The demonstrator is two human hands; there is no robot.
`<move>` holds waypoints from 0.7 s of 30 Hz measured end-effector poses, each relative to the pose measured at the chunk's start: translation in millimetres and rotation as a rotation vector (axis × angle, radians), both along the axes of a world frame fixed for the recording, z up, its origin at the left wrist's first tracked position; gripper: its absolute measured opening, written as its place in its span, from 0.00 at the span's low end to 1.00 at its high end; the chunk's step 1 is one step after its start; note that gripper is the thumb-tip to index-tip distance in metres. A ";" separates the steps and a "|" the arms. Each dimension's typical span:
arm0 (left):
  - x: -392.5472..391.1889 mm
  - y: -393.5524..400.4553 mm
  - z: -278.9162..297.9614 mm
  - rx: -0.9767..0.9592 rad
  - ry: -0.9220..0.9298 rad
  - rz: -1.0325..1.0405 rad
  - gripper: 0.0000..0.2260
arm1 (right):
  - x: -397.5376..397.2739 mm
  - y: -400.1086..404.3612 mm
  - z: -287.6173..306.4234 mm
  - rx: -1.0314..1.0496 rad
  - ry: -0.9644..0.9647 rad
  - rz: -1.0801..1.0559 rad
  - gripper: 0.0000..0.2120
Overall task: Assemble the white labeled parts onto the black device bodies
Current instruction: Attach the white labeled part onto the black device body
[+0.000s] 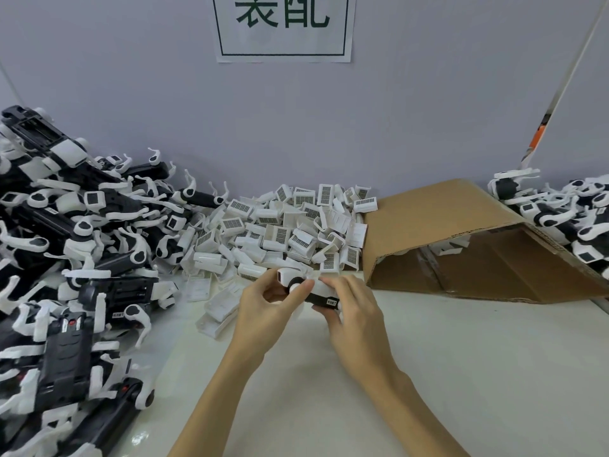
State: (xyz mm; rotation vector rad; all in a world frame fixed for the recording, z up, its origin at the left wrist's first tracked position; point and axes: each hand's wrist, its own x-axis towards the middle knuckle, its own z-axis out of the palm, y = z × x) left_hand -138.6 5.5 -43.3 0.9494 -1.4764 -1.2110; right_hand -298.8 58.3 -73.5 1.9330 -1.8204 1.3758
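Along the table's left edge [428, 374] a tall heap of black device bodies [66, 258] with white arms and fittings runs from the far left corner down to the near edge. Just right of it, against the far edge at the middle, lies a pile of white labeled parts [286, 225]; many show their printed label patches upward, and a few loose ones lie scattered on the table nearer the person.

In front of that pile, over the middle of the table, both hands meet on a single black-and-white device [316, 291]. The left hand [263, 305] grips its left end, with the thumb pressed on a round white piece on top and the fingers curled beneath. The right hand [356, 311] grasps the right end, fingers wrapped over the top and down the near side, where a small white label shows on the black body. The device is lifted off the table, just in front of the white pile.

To the right, an open cardboard box [461, 242] lies tipped on its side, its mouth facing the person. Beyond it, at the far right corner, sits another heap of black-and-white devices [566, 212]. A paper sign [283, 28] hangs on the wall above.
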 end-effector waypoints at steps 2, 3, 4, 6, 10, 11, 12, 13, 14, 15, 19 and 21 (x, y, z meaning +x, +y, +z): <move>0.2 -0.1 -1.3 -0.031 -0.017 -0.012 0.20 | 1.9 2.9 2.2 0.007 -0.021 0.007 0.21; 0.7 -1.7 -4.0 -0.033 -0.029 -0.018 0.21 | 2.8 4.3 3.5 0.024 -0.036 0.015 0.21; 0.8 -3.7 -6.5 -0.017 -0.033 -0.015 0.22 | 2.9 5.2 4.4 0.052 -0.055 0.025 0.21; 1.9 -7.7 -9.4 0.036 -0.016 0.011 0.25 | -0.4 5.4 6.6 0.114 -0.147 0.039 0.20; 5.8 -17.5 -7.5 0.115 0.207 0.132 0.30 | -29.4 -4.9 49.4 0.195 -0.817 0.121 0.11; 6.8 -19.5 -6.9 0.111 0.234 0.170 0.30 | -44.9 -12.3 69.7 0.161 -1.070 0.184 0.07; 7.9 -20.6 -7.3 0.104 0.240 0.199 0.31 | -63.7 -20.3 92.9 0.092 -1.323 0.257 0.06; 8.7 -21.3 -8.4 0.100 0.227 0.219 0.31 | -84.1 -27.0 116.6 -0.019 -1.542 0.320 0.08; 9.0 -21.8 -9.9 0.104 0.203 0.228 0.31 | -106.2 -32.1 139.1 -0.156 -1.717 0.379 0.13; 9.2 -22.3 -11.6 0.114 0.176 0.226 0.32 | -127.7 -35.0 158.2 -0.279 -1.837 0.441 0.20; 8.2 -22.7 -16.7 0.113 0.066 0.232 0.30 | -150.3 -35.5 172.1 -0.120 -1.820 0.594 0.29; 7.9 -22.0 -18.7 0.090 0.018 0.248 0.25 | -121.9 -34.1 143.5 0.105 -1.631 0.527 0.23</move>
